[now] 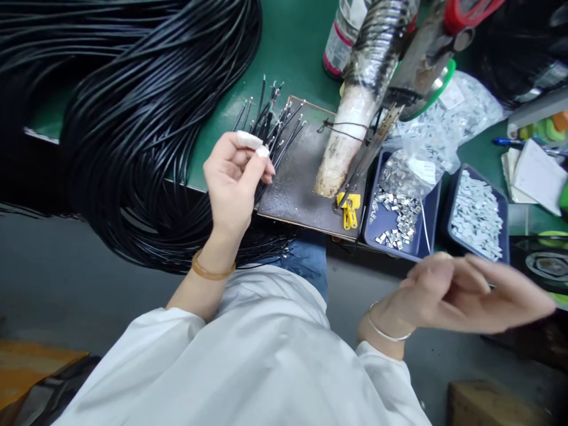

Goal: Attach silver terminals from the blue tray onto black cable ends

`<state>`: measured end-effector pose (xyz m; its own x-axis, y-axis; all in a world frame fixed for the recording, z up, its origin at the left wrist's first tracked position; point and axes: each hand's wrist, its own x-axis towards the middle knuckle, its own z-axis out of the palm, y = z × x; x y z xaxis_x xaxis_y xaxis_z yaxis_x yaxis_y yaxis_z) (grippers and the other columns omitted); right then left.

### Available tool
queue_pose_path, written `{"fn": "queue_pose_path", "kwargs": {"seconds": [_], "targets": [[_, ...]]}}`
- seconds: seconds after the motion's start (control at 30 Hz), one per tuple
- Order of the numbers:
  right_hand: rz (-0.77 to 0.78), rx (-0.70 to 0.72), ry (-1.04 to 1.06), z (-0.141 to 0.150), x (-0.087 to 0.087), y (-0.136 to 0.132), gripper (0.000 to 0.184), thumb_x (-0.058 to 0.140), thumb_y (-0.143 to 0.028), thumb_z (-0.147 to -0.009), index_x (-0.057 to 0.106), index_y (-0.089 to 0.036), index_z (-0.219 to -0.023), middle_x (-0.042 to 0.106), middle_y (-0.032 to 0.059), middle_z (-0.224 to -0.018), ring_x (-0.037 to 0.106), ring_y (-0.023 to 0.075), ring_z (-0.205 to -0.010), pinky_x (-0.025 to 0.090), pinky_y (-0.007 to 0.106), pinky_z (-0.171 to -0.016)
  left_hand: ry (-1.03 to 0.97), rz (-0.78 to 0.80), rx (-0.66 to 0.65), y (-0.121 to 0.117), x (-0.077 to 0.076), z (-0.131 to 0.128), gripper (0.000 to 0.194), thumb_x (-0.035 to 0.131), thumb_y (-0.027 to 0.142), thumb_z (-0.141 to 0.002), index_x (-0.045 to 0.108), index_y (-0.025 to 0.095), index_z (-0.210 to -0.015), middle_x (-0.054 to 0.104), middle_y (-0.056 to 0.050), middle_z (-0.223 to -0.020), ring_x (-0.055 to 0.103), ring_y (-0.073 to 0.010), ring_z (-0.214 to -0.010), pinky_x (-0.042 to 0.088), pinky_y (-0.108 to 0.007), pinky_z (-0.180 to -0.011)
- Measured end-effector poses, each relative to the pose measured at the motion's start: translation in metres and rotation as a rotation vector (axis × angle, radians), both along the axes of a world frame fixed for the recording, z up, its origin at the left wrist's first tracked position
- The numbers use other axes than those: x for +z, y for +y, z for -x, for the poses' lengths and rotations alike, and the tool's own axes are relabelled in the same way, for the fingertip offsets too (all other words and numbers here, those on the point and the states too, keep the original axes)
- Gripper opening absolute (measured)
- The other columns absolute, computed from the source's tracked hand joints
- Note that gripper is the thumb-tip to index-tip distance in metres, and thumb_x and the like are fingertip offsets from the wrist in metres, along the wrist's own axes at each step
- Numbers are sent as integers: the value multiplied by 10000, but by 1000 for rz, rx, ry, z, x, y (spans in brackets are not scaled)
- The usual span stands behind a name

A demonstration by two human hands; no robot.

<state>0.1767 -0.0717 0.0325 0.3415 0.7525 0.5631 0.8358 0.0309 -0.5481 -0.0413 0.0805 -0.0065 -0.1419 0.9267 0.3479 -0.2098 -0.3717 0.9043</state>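
Observation:
My left hand [235, 177] is closed in a pinch, with white wrapping on the thumb and index fingertips. It is at the stripped ends of the thin black cables [284, 133]; whatever sits between its fingertips is too small to make out. My right hand [470, 293] hangs in front of the bench edge, slightly blurred, with its longer fingers stretched to the right and nothing visible in it. Nearest to it are a blue tray of small metal terminals [432, 228] and a dark tray of pale grey pieces [506, 207].
A thick bundle of black cables [177, 77] covers the left of the green bench. A tape-wrapped tube [341, 142] leans over a brown board [293, 189] beside a small yellow tool [349, 216]. Behind stand a clear jar [339, 44], red-handled scissors [461, 15] and a plastic bag [470, 109].

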Motion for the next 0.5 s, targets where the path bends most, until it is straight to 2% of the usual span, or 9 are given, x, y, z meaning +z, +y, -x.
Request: {"fn": "queue_pose_path", "kwargs": {"seconds": [0.03, 0.1, 0.17, 0.2, 0.27, 0.3, 0.33, 0.4, 0.5], "targets": [[-3, -49, 20, -4, 3, 1, 285, 349, -405, -1038, 565, -271, -1167, 553, -29, -677, 513, 135, -446, 392, 331, -465, -64, -31, -55, -10, 8, 2, 134, 749, 351, -869, 690, 245, -925, 630, 46, -646, 578, -79, -523, 450, -207, -442], [11, -137, 72, -18, 6, 8, 211, 560, -348, -964, 582, -246, -1148, 614, -25, -711, 628, 156, -565, 466, 313, -538, -55, -19, -242, -31, 26, 5, 161, 730, 302, -885, 732, 264, -1041, 664, 29, -706, 574, -77, -517, 410, -210, -412], [219, -92, 59, -37, 2, 19, 89, 603, -301, -919, 620, -217, -940, 656, -21, -701, 656, 153, -600, 516, 315, -631, 58, -9, -562, -50, 41, 3, 142, 707, 188, -881, 783, 241, -989, 718, -3, -770, 590, -80, -542, 420, -223, -453], [248, -114, 8, -48, -2, 27, 80, 639, -287, -878, 616, -213, -862, 646, -26, -680, 645, 154, -603, 502, 312, -640, 137, -8, -767, -58, 45, 0, 123, 709, 173, -870, 795, 217, -947, 743, -22, -789, 575, -83, -543, 418, -231, -474], [291, -139, -70, -67, -12, 41, 109, 686, -272, -813, 604, -213, -771, 631, -27, -670, 602, 146, -593, 471, 306, -636, 234, -5, -1152, -73, 43, -12, 134, 678, 174, -875, 798, 163, -935, 753, -47, -770, 539, -81, -529, 408, -232, -493], [320, -122, -87, -74, -16, 48, 109, 686, -255, -798, 601, -211, -744, 636, -20, -690, 600, 146, -622, 463, 306, -657, 249, 26, -1276, -79, 38, -20, 159, 654, 185, -887, 792, 141, -953, 749, -58, -764, 561, -92, -569, 425, -226, -526], [358, -91, -96, -79, -20, 53, 110, 682, -239, -787, 596, -210, -724, 640, -14, -705, 596, 147, -645, 456, 305, -669, 236, 75, -1334, -84, 30, -28, 165, 650, 205, -886, 783, 124, -944, 738, -60, -745, 578, -99, -598, 440, -219, -549], [436, -34, -118, -82, -22, 61, 110, 664, -202, -778, 584, -207, -702, 646, -4, -728, 590, 148, -677, 438, 303, -688, 161, 240, -1284, -93, 12, -41, 162, 651, 230, -876, 751, 106, -902, 687, -32, -654, 571, -96, -572, 451, -205, -552], [520, -32, -282, -78, -19, 64, 124, 625, -156, -780, 545, -208, -700, 618, 7, -741, 550, 153, -679, 372, 307, -658, 156, 391, -864, -97, -9, -44, 125, 645, 212, -855, 718, 112, -835, 619, 10, -581, 539, -79, -531, 441, -188, -539]]}}
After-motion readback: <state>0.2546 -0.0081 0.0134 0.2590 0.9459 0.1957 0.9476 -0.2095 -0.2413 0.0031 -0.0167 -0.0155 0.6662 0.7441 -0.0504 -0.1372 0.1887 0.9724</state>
